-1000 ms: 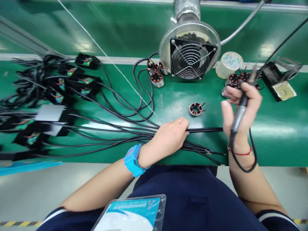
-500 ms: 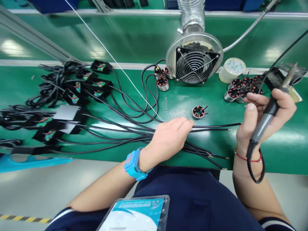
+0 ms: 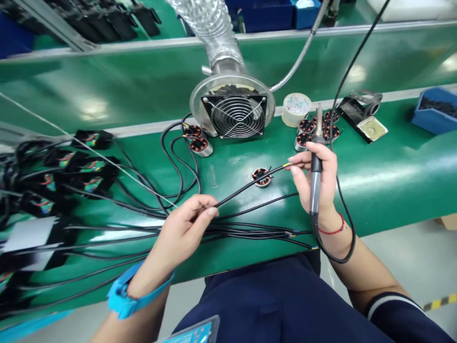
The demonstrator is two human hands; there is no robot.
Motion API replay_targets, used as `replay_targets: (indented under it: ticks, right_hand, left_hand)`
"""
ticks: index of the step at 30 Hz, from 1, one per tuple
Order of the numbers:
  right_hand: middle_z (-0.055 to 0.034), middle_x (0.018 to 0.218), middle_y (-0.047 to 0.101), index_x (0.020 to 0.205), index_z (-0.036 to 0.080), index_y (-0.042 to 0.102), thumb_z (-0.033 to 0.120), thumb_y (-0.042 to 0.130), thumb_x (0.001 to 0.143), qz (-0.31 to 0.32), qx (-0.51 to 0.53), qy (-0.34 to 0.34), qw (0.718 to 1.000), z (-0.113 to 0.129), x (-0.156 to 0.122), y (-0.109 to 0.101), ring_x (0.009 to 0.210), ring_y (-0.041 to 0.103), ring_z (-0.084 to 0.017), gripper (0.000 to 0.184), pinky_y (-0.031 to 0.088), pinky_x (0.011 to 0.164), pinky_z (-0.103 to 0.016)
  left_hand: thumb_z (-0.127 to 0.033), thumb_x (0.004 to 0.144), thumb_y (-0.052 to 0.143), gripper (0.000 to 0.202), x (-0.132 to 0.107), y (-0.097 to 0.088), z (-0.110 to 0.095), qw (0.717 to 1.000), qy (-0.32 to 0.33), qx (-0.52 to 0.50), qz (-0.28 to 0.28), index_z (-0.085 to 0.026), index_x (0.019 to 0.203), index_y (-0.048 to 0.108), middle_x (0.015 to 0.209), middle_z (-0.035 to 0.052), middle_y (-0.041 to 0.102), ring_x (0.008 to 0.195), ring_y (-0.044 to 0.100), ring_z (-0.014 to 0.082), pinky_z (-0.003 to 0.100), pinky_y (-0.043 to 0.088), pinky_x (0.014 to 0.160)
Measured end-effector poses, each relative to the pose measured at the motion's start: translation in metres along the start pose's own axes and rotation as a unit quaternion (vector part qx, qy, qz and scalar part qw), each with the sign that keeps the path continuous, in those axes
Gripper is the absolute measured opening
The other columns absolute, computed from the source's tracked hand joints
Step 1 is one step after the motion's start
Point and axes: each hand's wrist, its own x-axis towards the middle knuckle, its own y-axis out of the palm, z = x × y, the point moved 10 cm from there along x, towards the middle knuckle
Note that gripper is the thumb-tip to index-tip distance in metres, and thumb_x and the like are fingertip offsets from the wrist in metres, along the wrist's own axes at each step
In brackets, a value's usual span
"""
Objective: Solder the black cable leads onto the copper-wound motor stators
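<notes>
My left hand (image 3: 187,228) is closed around a black cable (image 3: 240,190), which slants up to the right above the green bench. A thin pale strand (image 3: 107,159) runs from the upper left down to the back of this hand; whether it is gripped there, I cannot tell. My right hand (image 3: 326,178) holds a soldering iron (image 3: 315,188), its tip pointing away from me. Its thumb and fingertips are at the cable's yellow wire end (image 3: 286,165). Under the cable stands a small motor stator (image 3: 262,177) with copper windings. More cables (image 3: 246,231) lie nearer me.
A fume extractor fan (image 3: 239,116) stands at the back. Right of it are a tape roll (image 3: 296,109), several stators (image 3: 303,141), an iron stand (image 3: 357,116) and a blue bin (image 3: 437,112). Black housings with circuit boards (image 3: 91,164) crowd the left. The iron's cord (image 3: 342,81) hangs at right.
My left hand has lifted one cable off the bunch. The right hand, still holding the soldering iron, has come inward to the cable's end. The view has shifted right.
</notes>
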Motion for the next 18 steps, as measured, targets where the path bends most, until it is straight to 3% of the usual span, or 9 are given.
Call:
replay_targets:
  ticks: [5,10,14,18]
  right_hand:
    - [0.0015,0.095,0.067,0.131,0.033,0.042,0.031,0.067,0.091,0.036,0.096,0.061,0.993,-0.009,0.002,0.009,0.086,0.072,-0.018,0.047,0.065,0.082,-0.04]
    - [0.0027,0.089,0.066,0.127,0.031,0.043,0.042,0.071,0.086,0.066,0.125,0.119,0.983,-0.018,0.003,0.016,0.082,0.071,-0.018,0.05,0.062,0.077,-0.038]
    - [0.005,0.083,0.065,0.123,0.03,0.046,0.033,0.072,0.08,0.075,0.187,0.162,0.966,-0.026,0.002,0.02,0.078,0.069,-0.016,0.051,0.06,0.075,-0.035]
    - [0.0068,0.078,0.066,0.121,0.029,0.048,0.024,0.072,0.074,0.089,0.269,0.218,0.934,-0.032,-0.001,0.027,0.071,0.065,-0.014,0.053,0.055,0.064,-0.029]
  left_hand:
    - [-0.049,0.094,0.057,0.027,0.004,0.009,0.006,0.999,-0.023,0.003,0.035,-0.022,0.093,0.06,0.076,0.0002,0.06,0.067,0.055,0.0175,0.03,0.044,0.065]
    - [-0.046,0.092,0.057,0.024,0.008,0.025,0.012,0.998,-0.037,0.01,0.055,-0.022,0.091,0.058,0.066,-0.0039,0.049,0.061,0.047,0.0162,0.029,0.039,0.06]
    - [-0.043,0.088,0.061,0.021,0.011,0.032,0.014,0.996,-0.045,0.015,0.079,-0.022,0.089,0.058,0.061,-0.0062,0.042,0.058,0.042,0.0147,0.028,0.036,0.058]
    - [-0.04,0.082,0.072,0.024,0.017,0.033,-0.002,0.987,-0.069,-0.118,0.091,-0.021,0.091,0.059,0.066,-0.0056,0.047,0.059,0.042,0.0123,0.025,0.035,0.055]
